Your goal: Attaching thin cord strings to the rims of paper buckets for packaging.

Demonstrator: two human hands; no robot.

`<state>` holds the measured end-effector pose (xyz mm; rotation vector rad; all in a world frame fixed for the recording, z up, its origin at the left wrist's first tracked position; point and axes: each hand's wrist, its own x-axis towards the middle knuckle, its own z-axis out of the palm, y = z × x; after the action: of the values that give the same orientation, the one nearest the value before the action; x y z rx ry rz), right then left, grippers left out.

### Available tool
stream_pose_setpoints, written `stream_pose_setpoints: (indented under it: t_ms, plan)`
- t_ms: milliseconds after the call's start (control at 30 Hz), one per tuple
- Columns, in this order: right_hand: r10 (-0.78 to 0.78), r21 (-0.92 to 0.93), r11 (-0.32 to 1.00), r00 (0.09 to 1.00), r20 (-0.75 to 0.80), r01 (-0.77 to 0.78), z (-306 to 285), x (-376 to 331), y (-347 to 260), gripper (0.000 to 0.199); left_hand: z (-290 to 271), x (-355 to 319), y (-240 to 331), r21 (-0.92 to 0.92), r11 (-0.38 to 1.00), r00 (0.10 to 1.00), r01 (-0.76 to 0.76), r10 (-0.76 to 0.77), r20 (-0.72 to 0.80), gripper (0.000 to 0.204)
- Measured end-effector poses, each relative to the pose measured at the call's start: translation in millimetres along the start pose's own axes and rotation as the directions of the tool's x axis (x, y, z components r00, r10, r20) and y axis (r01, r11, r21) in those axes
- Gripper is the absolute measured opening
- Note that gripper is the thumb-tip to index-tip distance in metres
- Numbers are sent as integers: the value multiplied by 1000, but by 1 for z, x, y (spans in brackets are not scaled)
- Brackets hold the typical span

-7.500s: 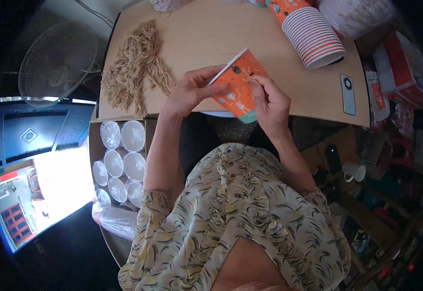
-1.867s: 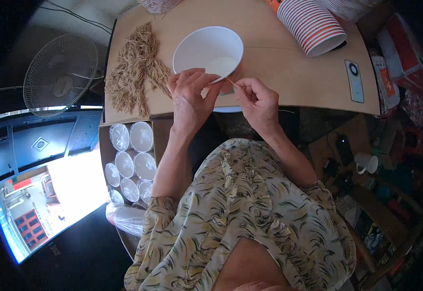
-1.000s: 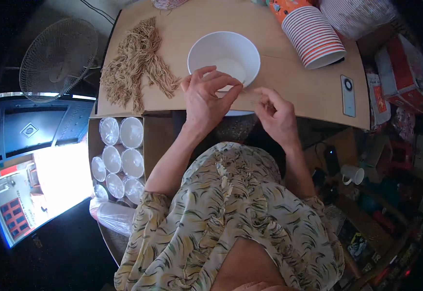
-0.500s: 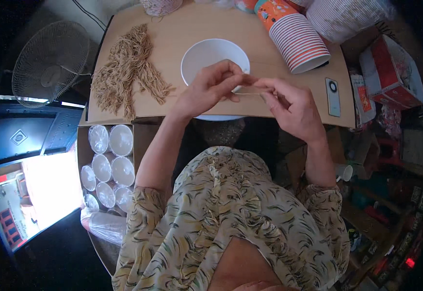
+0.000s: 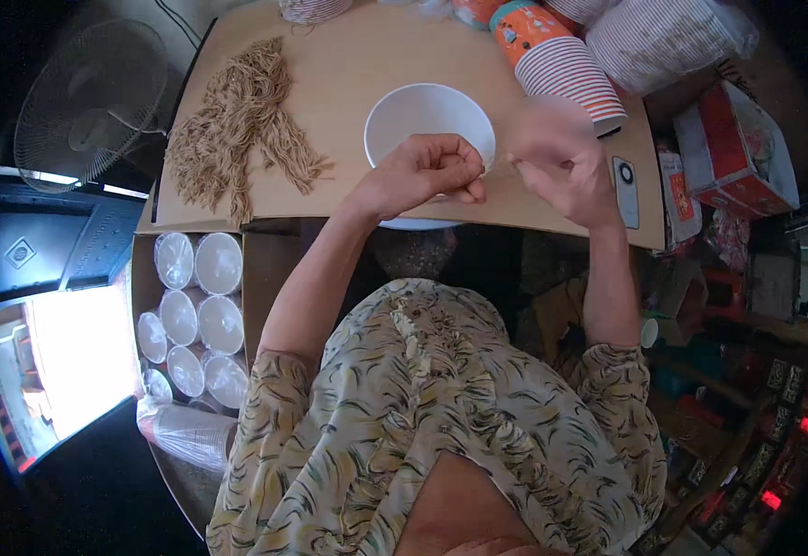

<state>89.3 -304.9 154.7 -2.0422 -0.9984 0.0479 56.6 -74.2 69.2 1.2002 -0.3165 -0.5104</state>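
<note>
My left hand [image 5: 434,170] is held over the near part of a round white bowl [image 5: 402,111]. Its thumb and forefinger are pinched together on what looks like a short end of tan twine [image 5: 486,174], mostly hidden by the fingers. My right hand [image 5: 566,171] is raised to the right of the bowl, apart from the left. Blur smears its fingers, so what it holds, if anything, does not show. A heap of tan twine strands [image 5: 237,130] lies on the table to the left.
A stack of paper cups [image 5: 571,79] lies at the table's far right, near wrapped cups [image 5: 668,37]. A phone [image 5: 625,190] rests by the right edge of the brown tabletop [image 5: 348,56]. Wrapped cup stacks [image 5: 219,264] fill a box lower left; a fan [image 5: 89,120] stands beyond.
The hands have parted: a tan strand was stretched between them, and now the right hand is higher and blurred. The left hand has shifted slightly right. The view has moved a little.
</note>
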Motion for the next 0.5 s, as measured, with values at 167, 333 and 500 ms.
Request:
stream_pose_setpoints:
  t_ms: [167, 333, 500]
  plan:
    - [-102, -467, 880, 995, -4, 88, 1, -10, -4, 24, -2, 1, 3, 10, 999, 999, 41, -40, -26, 22]
    - [-102, -541, 840, 991, -87, 39, 21, -14, -4, 24, -2, 6, -2, -29, 999, 999, 27, -27, -25, 23]
    - [-210, -510, 853, 969, -132, 115, 30, -15, 4, 27, -1, 7, 0, -8, 999, 999, 46, -46, -15, 23]
